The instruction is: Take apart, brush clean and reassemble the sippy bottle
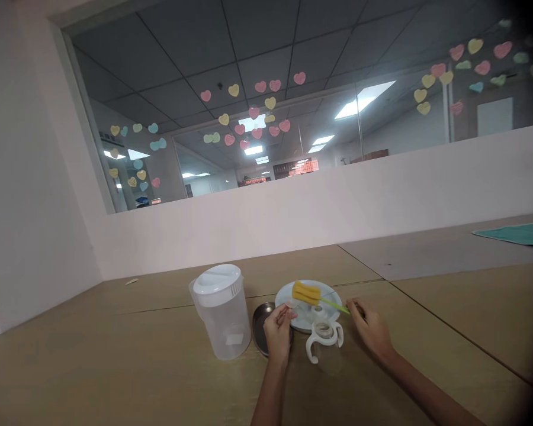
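Observation:
My right hand point(372, 327) grips the thin green handle of a sponge brush point(306, 293), whose yellow sponge head points left above a white plate point(331, 290). My left hand point(279, 332) is closed in a pinch near the plate's left edge. Between its fingertips shows a small clear piece, too faint to name. Below the plate, between both hands, stands a clear baby bottle point(328, 358) with a white two-handled collar point(311, 349) and an uncovered mouth. A small whitish part point(318, 312) lies just behind the bottle.
A clear plastic pitcher point(226, 331) with a white lid stands left of my hands. Beside it sits a dark metal dish point(260, 328), partly behind my left hand. A teal cloth point(519, 234) lies at the far right. A wall with a window point(266, 219) rises behind the table.

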`<state>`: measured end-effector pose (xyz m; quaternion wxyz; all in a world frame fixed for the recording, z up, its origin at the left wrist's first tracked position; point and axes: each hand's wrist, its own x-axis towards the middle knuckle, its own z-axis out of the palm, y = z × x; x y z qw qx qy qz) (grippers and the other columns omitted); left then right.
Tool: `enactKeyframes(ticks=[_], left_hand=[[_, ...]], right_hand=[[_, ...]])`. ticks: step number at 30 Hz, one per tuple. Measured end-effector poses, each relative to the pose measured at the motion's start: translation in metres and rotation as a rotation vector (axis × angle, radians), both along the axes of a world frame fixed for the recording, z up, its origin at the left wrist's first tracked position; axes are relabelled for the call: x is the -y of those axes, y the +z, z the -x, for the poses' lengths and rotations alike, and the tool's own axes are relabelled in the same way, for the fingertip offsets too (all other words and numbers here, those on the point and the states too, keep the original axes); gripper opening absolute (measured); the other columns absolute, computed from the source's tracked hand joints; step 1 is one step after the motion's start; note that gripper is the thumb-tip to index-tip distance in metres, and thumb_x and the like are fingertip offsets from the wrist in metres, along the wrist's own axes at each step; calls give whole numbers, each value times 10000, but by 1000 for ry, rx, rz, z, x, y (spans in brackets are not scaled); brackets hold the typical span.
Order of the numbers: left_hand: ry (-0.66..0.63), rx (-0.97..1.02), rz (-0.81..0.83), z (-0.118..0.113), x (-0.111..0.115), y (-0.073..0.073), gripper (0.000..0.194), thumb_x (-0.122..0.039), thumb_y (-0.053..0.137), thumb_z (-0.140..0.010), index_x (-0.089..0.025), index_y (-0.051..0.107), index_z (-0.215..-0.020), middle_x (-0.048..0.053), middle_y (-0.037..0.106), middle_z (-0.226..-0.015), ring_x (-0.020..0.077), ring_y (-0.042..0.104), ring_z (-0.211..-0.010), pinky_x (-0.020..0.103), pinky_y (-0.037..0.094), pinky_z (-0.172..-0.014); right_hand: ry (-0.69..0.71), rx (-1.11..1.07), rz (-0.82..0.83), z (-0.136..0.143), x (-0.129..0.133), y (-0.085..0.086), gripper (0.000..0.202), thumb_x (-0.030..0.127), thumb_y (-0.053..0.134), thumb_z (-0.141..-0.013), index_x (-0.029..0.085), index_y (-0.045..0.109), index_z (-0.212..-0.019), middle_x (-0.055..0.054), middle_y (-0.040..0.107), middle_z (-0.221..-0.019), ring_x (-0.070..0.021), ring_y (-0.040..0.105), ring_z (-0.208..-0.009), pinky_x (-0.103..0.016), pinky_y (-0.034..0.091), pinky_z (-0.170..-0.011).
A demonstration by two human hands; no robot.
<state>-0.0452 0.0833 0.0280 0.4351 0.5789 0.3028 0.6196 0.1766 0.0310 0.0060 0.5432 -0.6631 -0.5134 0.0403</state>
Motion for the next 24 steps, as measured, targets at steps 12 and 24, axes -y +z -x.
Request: enactKeyframes(ticks=[12,24], left_hand=[[55,-29,-21,-1,-3,-3,372,-414,666,-683,-109,680,-897,129,709,-869,191,656,-717,242,498,-537],[259,-135,-133,8,-5,-2,336,-439,578,-756,-157,620,-934,91,678,-949,200,634,-890,334,480,-835]], right_hand=[[-103,88,102,2,-2,6,556,590,326,-815,197,683,-650,-47,688,-680,-195,615,-610,-230,345,-487],[-6,263,-43,8,-6,5,613,586,336,-839,173,684,-548,-66,686,-624,-157,574,-547,-230,322,-496]])
